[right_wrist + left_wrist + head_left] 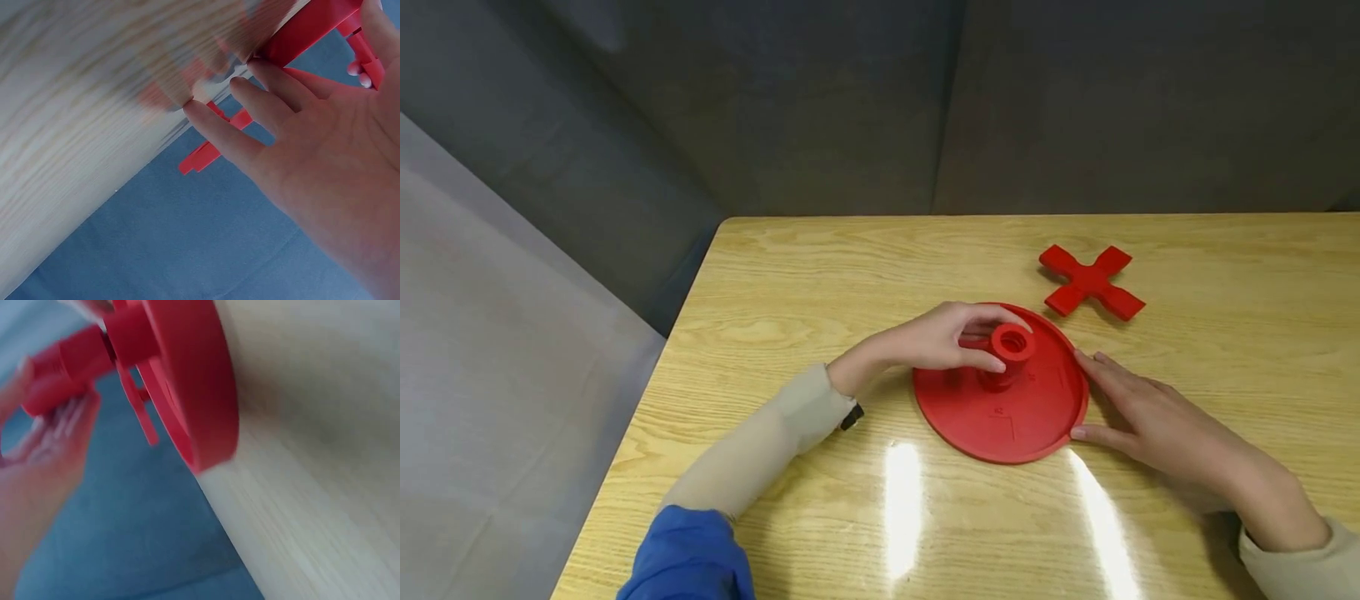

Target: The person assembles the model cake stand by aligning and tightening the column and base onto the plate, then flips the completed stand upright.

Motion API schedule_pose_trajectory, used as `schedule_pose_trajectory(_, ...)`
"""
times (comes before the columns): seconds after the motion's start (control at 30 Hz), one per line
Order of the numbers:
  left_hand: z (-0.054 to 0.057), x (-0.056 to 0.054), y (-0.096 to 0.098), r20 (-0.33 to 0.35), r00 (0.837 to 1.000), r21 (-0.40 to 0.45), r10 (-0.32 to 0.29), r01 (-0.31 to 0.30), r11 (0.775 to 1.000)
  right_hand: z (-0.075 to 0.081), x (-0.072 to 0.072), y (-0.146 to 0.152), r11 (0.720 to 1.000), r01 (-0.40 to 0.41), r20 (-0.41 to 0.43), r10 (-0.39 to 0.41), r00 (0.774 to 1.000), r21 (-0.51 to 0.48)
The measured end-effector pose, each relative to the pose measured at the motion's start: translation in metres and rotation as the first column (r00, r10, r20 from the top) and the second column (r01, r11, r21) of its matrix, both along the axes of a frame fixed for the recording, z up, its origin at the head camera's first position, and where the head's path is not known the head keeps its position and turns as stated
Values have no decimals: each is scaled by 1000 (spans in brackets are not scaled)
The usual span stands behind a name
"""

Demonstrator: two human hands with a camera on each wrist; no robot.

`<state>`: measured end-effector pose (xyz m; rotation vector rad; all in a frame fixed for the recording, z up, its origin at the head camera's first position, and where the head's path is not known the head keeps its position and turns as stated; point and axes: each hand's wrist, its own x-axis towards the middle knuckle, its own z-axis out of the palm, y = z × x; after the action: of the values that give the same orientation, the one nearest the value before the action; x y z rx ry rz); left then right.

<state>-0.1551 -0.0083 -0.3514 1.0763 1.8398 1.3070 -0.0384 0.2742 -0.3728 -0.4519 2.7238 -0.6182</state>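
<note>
Keeping the red hollow plastic-looking tube (1018, 358) straight looks like the main worry. It stands right of centre in the head frame, over the middle of a round red plate (1037, 429) with a raised rim, which lies on the light wood-grain bench (775, 333). The left hand (943, 337) has its fingers curled round the tube's upper part, while the right hand (1165, 421) grips nothing: its fingers are fairly straight, touching the plate's rim on its right side. A dark seam shows in the left wrist view between the tube and a short red collar (132, 337) below it, so a sideways pull by the left hand could tip or jam the tube there; whether it is fully seated, I cannot tell. If the right hand's light touch slipped, turning the tube might spin or slide the plate across the glossy bench. The flat red four-armed cross (1088, 281), at the upper right of the head frame, seems far enough off to be safe. The tube's long axis is near upright, square to the plate; its open end points up, leaning slightly toward the upper right in the head frame and toward the left edge in the left wrist view.
</note>
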Motion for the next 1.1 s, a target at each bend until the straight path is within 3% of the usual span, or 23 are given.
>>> schedule_pose_trajectory(0.2,-1,-15,-3,152,983,5,-102,102,995,-2,1,-2,1000,1,2,-1,1000,0)
schedule_pose_trajectory(0.37,-4,-12,-4,132,984,33,-119,116,993,0,3,-1,1000,12,16,-12,1000,6)
schedule_pose_trajectory(0.47,-6,-4,-7,76,994,47,-75,72,996,1,4,-1,1000,22,21,-22,1000,12)
schedule_pose_trajectory(0.6,-7,13,-10,-24,996,54,88,-87,995,-1,4,-1,1000,14,0,-14,1000,19)
schedule_pose_trajectory(0.7,-6,29,-8,-104,966,65,237,-231,971,0,3,1,1000,7,-11,-7,1000,24)
schedule_pose_trajectory(0.8,-6,41,-3,-204,913,64,354,-349,935,0,1,2,1000,1,-21,-1,1000,30)
schedule_pose_trajectory(0.9,-6,47,2,-275,865,60,420,-420,905,0,0,1,999,-7,-34,9,999,35)
schedule_pose_trajectory(0.97,-7,49,5,-295,848,58,441,-445,894,-1,0,0,999,-10,-34,11,999,38)
schedule_pose_trajectory(1.1,-10,49,7,-279,839,48,467,-474,879,-1,0,-1,999,-4,-19,5,1000,33)
